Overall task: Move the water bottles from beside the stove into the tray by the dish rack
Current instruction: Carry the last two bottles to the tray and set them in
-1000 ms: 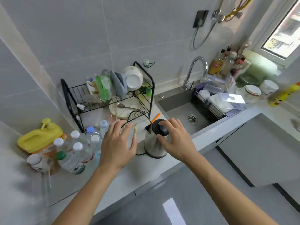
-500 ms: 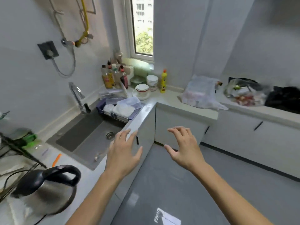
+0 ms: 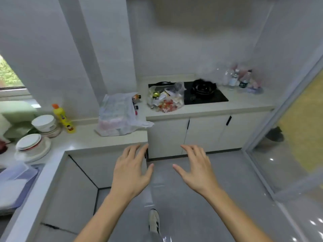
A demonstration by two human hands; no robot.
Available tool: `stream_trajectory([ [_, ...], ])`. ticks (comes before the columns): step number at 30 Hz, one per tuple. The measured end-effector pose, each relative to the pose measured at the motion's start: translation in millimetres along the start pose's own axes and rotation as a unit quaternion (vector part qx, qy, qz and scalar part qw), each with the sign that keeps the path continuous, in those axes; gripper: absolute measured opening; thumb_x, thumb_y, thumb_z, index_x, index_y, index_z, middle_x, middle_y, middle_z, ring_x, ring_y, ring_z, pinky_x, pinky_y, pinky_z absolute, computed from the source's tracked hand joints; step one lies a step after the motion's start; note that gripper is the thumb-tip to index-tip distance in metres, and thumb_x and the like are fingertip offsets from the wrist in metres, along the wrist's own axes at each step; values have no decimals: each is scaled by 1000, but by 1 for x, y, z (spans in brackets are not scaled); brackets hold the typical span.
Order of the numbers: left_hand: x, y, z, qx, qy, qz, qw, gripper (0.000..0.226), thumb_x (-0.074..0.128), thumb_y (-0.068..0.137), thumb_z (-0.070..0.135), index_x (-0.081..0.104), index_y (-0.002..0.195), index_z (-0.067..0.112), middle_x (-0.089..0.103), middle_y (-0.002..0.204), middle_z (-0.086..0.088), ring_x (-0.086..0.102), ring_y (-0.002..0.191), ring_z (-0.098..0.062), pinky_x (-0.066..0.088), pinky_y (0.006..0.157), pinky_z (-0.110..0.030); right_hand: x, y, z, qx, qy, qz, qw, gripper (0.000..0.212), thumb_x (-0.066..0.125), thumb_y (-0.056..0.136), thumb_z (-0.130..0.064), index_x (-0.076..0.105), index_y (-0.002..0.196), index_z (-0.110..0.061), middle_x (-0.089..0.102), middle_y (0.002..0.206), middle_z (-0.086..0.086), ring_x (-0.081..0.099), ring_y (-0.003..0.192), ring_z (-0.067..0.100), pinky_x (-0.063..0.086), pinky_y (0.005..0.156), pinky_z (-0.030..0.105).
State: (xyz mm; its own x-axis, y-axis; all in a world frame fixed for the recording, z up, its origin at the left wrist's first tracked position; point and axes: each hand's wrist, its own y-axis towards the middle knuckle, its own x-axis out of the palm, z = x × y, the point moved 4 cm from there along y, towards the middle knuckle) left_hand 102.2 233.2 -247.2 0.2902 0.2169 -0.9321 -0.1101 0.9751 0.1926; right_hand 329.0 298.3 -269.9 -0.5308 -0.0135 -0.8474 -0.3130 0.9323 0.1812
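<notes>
Several clear water bottles [image 3: 235, 79] stand blurred on the far counter, just right of the black stove [image 3: 206, 96], which carries a dark pan [image 3: 203, 88]. My left hand [image 3: 131, 169] and my right hand [image 3: 195, 169] hover empty over the grey floor, fingers spread, well short of the bottles. The tray and the dish rack are out of view.
A clear bag of rubbish [image 3: 165, 100] lies left of the stove and a white plastic bag [image 3: 117, 116] sits in the counter corner. A yellow bottle [image 3: 63, 118] and stacked bowls [image 3: 44, 124] stand at the left. A glass door [image 3: 286, 123] borders the right. My shoe [image 3: 154, 221] is below.
The view has swung right from the dish rack and kettle, past the sink, to the stove counter. Both hands stay empty and spread in front of me.
</notes>
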Motion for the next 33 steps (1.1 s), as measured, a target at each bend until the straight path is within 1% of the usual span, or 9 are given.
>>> stream_trajectory([
  [3,32,84,29,51,-23,-10,998,69,58,99,53,43,160,27,45,160,0,37,150,-24,44,114,-43,-18,46,48,46,-13,25,999,78,48,89,-74,44,154,-31,47,144,-11,42,136,14,39,112,37],
  [6,57,167,61,86,-52,-24,995,68,60,98,52,44,159,26,47,159,-1,40,148,-25,45,113,-45,-41,91,93,89,-22,39,995,74,59,93,-67,43,155,-32,45,147,-12,40,139,13,40,116,40],
  [9,70,239,97,133,-71,-31,988,69,55,97,54,44,159,26,49,157,-1,44,145,-25,46,111,-44,-69,134,132,120,-29,67,990,71,63,95,-64,43,155,-32,46,147,-12,40,139,13,42,115,41],
  [15,103,353,162,214,-66,-43,974,67,58,98,51,44,158,25,48,157,-2,39,147,-23,40,117,-41,-109,195,205,184,-24,123,975,71,67,95,-60,45,155,-27,49,144,-7,43,135,15,42,112,39],
  [18,128,403,199,239,-66,-54,967,66,59,99,51,45,159,24,49,156,-2,41,147,-24,42,116,-43,-124,221,246,203,-26,136,969,72,65,95,-61,47,154,-25,51,143,-6,47,132,16,44,110,37],
  [22,170,465,255,257,-64,-62,962,66,62,98,49,48,158,24,50,158,-1,42,148,-25,47,111,-44,-144,262,319,221,-35,153,963,76,54,91,-70,47,153,-26,52,142,-6,50,128,18,43,108,35],
  [26,208,532,315,255,-57,-63,963,65,66,96,45,52,155,23,52,155,-2,44,147,-28,50,108,-47,-166,315,405,230,-43,142,962,74,65,94,-62,43,156,-28,48,147,-8,46,136,19,44,113,38],
  [29,224,580,356,233,-53,-58,969,68,68,95,45,51,157,22,52,156,-2,44,147,-27,50,109,-46,-185,357,457,227,-41,113,966,74,62,95,-63,38,158,-30,44,150,-9,42,140,19,43,115,43],
  [33,247,634,399,224,-47,-54,972,69,66,96,46,49,158,22,50,157,-1,41,148,-24,45,111,-42,-208,414,510,202,-48,96,973,74,61,97,-63,37,160,-31,42,153,-8,40,141,19,43,115,43],
])
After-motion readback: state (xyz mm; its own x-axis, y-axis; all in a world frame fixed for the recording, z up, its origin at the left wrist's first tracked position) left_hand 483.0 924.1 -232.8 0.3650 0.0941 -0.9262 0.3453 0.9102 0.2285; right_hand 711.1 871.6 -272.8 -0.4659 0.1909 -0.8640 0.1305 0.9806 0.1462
